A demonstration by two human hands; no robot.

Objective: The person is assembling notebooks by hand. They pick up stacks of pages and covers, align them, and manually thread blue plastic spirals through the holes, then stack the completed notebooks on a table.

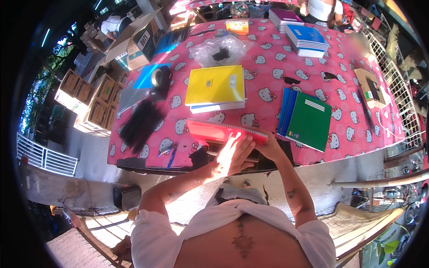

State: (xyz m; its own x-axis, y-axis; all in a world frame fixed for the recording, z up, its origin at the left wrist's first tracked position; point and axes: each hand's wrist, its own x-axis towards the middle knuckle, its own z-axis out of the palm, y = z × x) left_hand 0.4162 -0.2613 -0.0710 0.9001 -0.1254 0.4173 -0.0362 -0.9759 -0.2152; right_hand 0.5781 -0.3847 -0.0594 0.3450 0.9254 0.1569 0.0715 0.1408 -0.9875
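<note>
Head view: a person stands at the near edge of a table with a pink patterned cover, and both hands are on a red notebook. It is raised at the middle of that edge, tilted with its spiral side up; whether its lower side rests on the table cannot be told. The left hand lies across the cover, its fingers stretched and a little apart; the right hand is clamped round the notebook's right end, some of its fingers hidden. A yellow-topped notebook stack lies just beyond, toward the table's middle. Toward the near right corner a green notebook overlaps blue notebooks, while pens and a bundle of black bristles lie toward the near left corner. The step in hand seems to be steadying or squaring the red notebook; the next move, I judge, calls for keeping the right grip firm while the left palm presses evenly, so nothing slips over the edge.
</note>
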